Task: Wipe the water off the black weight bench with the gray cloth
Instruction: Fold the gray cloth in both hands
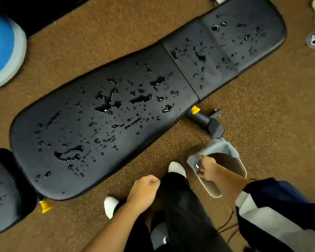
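The black weight bench (116,135) runs from lower left to upper right on the carpet. Puddles and drops of water (107,104) cover its long pad, and more drops lie on the seat pad (225,46). The gray cloth (218,147) hangs over the far rim of a small bin (242,168) to the right of the bench. My right hand (207,169) reaches to the bin's near-left rim and pinches the cloth's edge. My left hand (144,190) is curled into a fist above my knee and holds nothing.
A blue and grey dome (4,50) sits at the far left. The bench's black leg with a yellow knob (195,110) sticks out toward the bin. Another yellow knob (45,206) is at the bench's near end. My white-socked feet (176,168) stand beside the bench on brown carpet.
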Available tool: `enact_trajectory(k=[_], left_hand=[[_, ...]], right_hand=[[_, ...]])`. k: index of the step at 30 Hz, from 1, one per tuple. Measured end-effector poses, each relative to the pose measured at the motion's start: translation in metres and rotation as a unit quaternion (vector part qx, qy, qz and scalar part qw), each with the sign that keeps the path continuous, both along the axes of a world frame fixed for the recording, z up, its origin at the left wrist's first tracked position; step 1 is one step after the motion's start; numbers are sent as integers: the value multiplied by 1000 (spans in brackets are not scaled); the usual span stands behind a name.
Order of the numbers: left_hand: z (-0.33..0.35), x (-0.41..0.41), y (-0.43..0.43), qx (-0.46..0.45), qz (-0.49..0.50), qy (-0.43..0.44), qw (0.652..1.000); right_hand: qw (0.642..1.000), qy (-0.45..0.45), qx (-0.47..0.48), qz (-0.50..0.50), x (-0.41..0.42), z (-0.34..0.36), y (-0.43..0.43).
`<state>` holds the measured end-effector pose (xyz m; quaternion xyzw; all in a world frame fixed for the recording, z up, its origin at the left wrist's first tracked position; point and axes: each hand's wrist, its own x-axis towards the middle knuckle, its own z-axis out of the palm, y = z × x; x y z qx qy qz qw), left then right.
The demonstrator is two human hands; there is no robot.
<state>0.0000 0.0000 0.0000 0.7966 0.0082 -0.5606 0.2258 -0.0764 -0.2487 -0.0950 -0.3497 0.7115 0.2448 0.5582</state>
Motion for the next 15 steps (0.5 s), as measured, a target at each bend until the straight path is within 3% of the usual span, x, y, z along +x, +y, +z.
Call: enact_trajectory(k=[4, 7, 10, 12, 15], left_hand=[[-13, -8, 16, 15, 36, 31, 999], [-14, -14, 23, 24, 36, 45, 998], [-4, -12, 18, 3, 29, 51, 998], [6, -7, 8, -29, 21, 40, 999], [21, 3, -3, -73, -6, -13, 997]], right_hand=[[996, 35, -79, 4, -2, -31, 2], [982, 47, -151, 107, -11, -45, 3], [975, 46, -209, 62, -2, -8, 12], [972, 5, -231, 33, 5, 17, 20], [979, -94, -170, 58, 15, 59, 33]])
